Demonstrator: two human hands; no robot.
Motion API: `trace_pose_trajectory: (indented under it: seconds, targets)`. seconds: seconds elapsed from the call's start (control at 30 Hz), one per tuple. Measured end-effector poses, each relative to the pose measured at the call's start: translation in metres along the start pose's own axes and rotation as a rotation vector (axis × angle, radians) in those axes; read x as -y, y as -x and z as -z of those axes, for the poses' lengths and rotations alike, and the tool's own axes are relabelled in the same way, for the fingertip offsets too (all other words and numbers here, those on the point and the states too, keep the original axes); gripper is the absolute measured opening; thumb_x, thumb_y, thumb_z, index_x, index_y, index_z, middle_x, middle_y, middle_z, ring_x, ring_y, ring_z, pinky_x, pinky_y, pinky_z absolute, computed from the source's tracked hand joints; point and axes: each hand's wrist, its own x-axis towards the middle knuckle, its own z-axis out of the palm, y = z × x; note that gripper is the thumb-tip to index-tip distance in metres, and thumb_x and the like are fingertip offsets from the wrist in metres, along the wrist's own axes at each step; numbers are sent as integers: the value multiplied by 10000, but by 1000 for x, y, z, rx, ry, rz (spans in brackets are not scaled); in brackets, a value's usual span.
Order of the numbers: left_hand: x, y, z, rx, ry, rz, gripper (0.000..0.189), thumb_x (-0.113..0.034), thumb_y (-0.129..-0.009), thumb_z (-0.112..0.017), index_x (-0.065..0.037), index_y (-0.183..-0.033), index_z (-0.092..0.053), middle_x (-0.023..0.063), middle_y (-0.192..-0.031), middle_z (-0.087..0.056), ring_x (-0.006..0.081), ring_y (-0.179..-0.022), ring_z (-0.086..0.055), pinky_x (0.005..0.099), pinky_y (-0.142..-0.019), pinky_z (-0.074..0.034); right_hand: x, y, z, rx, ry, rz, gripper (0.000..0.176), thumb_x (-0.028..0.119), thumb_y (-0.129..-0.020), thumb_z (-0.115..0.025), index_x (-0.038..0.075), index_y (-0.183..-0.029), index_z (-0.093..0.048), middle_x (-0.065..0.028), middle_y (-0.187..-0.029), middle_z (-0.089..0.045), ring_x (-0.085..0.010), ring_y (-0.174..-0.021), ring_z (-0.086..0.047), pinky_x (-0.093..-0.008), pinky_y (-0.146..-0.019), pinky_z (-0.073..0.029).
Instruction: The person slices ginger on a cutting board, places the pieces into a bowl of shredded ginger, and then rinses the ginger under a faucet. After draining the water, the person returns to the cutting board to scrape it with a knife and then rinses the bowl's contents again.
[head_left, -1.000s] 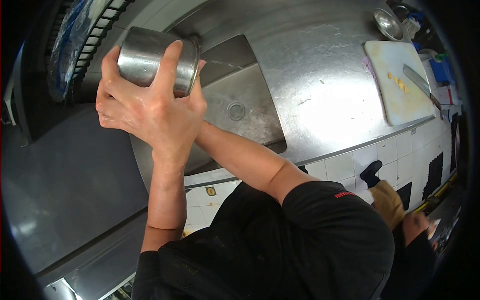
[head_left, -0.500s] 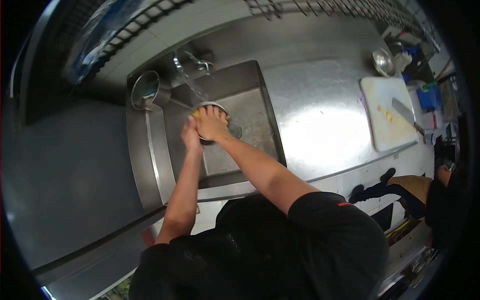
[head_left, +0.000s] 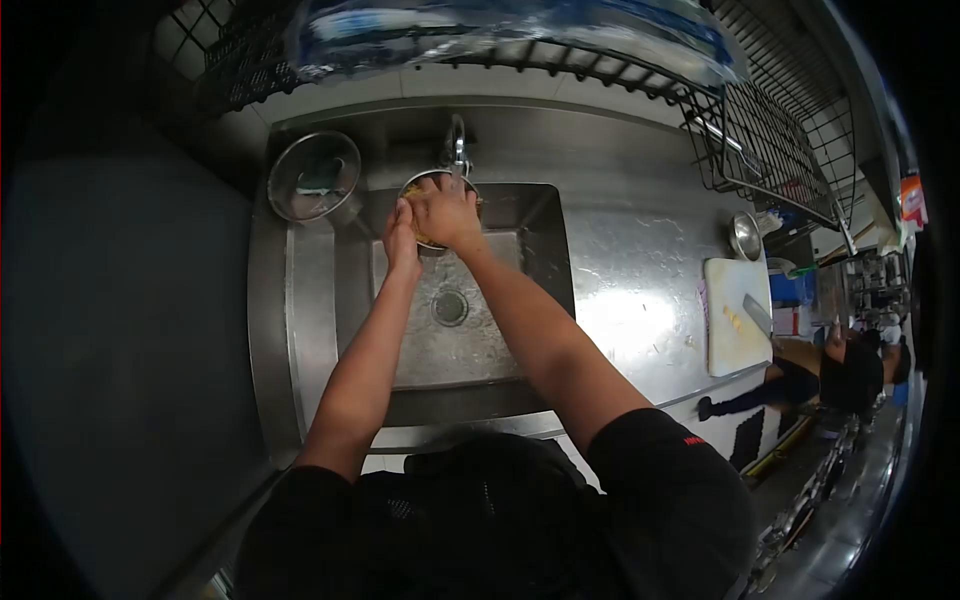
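A round metal bowl (head_left: pixel 431 246) with yellow food pieces (head_left: pixel 414 191) in it is at the back of the sink (head_left: pixel 390 405), below the faucet (head_left: pixel 458 140). My left hand (head_left: pixel 401 240) grips the bowl's left side, thumb by the rim. My right hand (head_left: pixel 448 215) lies flat over the pieces with its fingers spread, covering most of them. Water from the faucet appears to fall onto the right hand's fingers. What the pieces are exactly is too small to tell.
A large metal strainer or pot (head_left: pixel 315 178) stands at the sink's back left corner. Rightward on the steel counter (head_left: pixel 630 260) are a white cutting board (head_left: pixel 735 345) with a knife (head_left: pixel 758 315), and a small metal bowl (head_left: pixel 745 236). A wire rack (head_left: pixel 770 150) hangs above; another person (head_left: pixel 845 370) stands far right.
Both hands and the bowl have moved toward the back of the sink, under the faucet. The drain now shows fully in front of them. My view has turned and shifted.
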Motion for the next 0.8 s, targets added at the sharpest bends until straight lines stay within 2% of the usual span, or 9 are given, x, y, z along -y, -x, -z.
trace_pose_trajectory:
  seconds: [0.13, 0.2, 0.23, 0.3, 0.33, 0.4, 0.5, 0.63, 0.8]
  targets:
    - [9, -2, 7, 9, -45, 108, 383, -289, -1047, -550, -14, -1311, -584, 87, -1295, -617, 183, -1163, -589, 329, -989, -459, -7, 5, 6, 95, 38, -78, 435, 404, -944, -558, 137, -1282, -615, -185, -1351, -562, -403, -1297, -491, -592, -1012, -375]
    - [19, -3, 13, -9, -33, 157, 377, -275, -1046, -548, -10, -1312, -586, 88, -1284, -623, 183, -1159, -592, 328, -989, -458, -19, 6, 9, -36, -38, 17, 335, 351, -926, -624, 95, -1127, -700, -151, -1107, -700, -349, -1098, -650, -506, -915, -473]
    - [24, -3, 16, -24, -26, 188, 372, -262, -1046, -547, -6, -1312, -587, 88, -1273, -629, 183, -1154, -595, 327, -990, -458, -23, 5, 7, -29, -33, 6, 335, 351, -926, -624, 95, -1127, -700, -151, -1107, -700, -349, -1098, -650, -506, -915, -473]
    - [31, -2, 19, -13, -28, 216, 364, -246, -1041, -552, -3, -1310, -591, 91, -1257, -639, 185, -1133, -607, 329, -979, -466, -30, 0, 5, -119, -388, -87, 227, 270, -888, -684, 68, -971, -742, -132, -873, -741, -340, -855, -714, -414, -777, -532]
    - [33, -1, 18, -2, -30, 231, 357, -231, -1037, -557, 0, -1307, -595, 94, -1241, -649, 188, -1112, -618, 331, -969, -474, -33, -2, 3, -121, -381, -97, 227, 270, -888, -684, 68, -971, -742, -132, -873, -741, -340, -855, -714, -414, -777, -532]
    - [40, -2, 19, -2, -43, 258, 345, -212, -1033, -560, 3, -1300, -602, 96, -1224, -659, 190, -1090, -628, 330, -953, -484, -35, -5, 1, 20, -753, -244, 191, 194, -864, -690, 38, -965, -732, -174, -828, -731, -359, -756, -708, -396, -697, -539]
    - [60, -17, 32, 12, -62, 242, 358, -230, -1013, -600, -21, -1304, -595, 93, -1195, -668, 200, -1052, -651, 356, -895, -521, -41, -6, 10, 198, -660, -254, 218, 172, -843, -685, 4, -978, -718, -222, -872, -714, -388, -822, -706, -402, -743, -541]
    - [58, -21, 38, 3, -124, 249, 329, -235, -997, -632, -59, -1273, -604, 76, -1138, -682, 203, -990, -674, 381, -831, -552, -62, 14, 11, 74, -262, -110, 252, 171, -833, -678, -17, -999, -707, -253, -895, -705, -404, -873, -703, -433, -775, -546]
    - [45, -6, 28, -27, -67, 213, 313, -170, -1023, -582, 15, -1271, -624, 90, -1152, -689, 173, -999, -654, 314, -894, -506, -49, 47, 1, 180, -37, -184, 218, 43, -795, -649, -37, -995, -681, -298, -946, -686, -436, -968, -675, -505, -884, -535]
